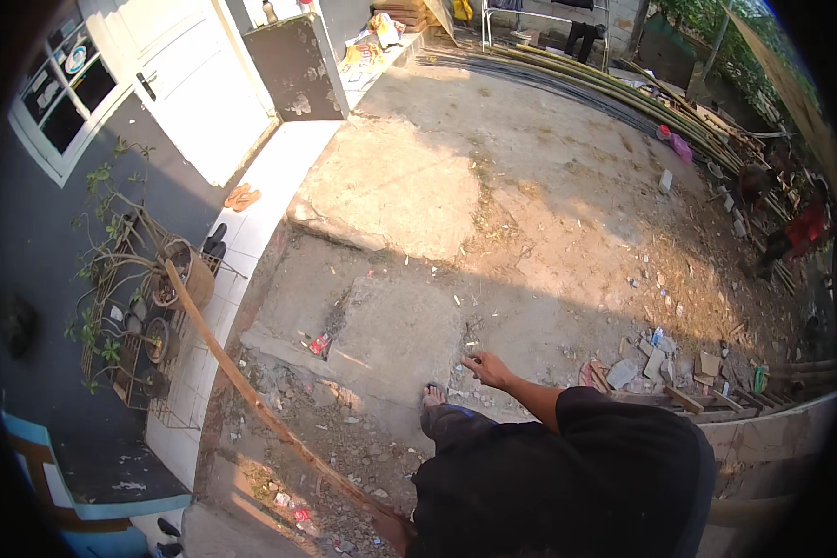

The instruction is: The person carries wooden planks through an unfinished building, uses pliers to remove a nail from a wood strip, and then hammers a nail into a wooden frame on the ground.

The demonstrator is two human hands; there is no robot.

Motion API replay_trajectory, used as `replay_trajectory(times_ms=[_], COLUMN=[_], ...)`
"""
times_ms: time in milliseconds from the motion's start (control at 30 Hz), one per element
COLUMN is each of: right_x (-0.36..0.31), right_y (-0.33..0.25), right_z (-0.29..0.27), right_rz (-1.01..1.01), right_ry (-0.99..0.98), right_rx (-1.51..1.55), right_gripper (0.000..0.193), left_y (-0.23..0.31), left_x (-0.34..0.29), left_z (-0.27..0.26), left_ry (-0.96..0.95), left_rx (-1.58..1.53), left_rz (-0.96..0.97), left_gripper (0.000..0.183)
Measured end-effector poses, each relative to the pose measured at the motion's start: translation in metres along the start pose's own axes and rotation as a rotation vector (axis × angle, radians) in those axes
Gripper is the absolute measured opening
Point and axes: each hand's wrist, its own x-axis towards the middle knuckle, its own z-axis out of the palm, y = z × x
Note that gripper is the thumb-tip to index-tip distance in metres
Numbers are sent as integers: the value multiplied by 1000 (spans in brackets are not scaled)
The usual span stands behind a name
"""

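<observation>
Though well apart, 1 wooden pole (252, 399) left of the right hand (485, 368), its grip unclear.

No word, number or sign is legible. Yellow-and-white sack (363, 59), right of the white door (195, 107): reddish print, too small to read. Round pale-blue disc (76, 59) in the window (63, 88), left of the door: markings unreadable.

Long wooden pole (254, 400), its near end hidden at the dark shirt (567, 479).
</observation>
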Motion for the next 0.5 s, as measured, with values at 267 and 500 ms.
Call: replay_trajectory(times_ms=[267,500], right_x=[51,25], right_y=[-77,0], right_z=[-67,-50], right_rz=[-9,266], right_ry=[241,527], right_rx=[145,69], right_gripper=[58,60], left_y=[196,297], left_x=[76,106], left_z=[146,310], left_ry=[-244,-494], left_rx=[188,350], left_rz=[185,299], left_gripper=[71,72])
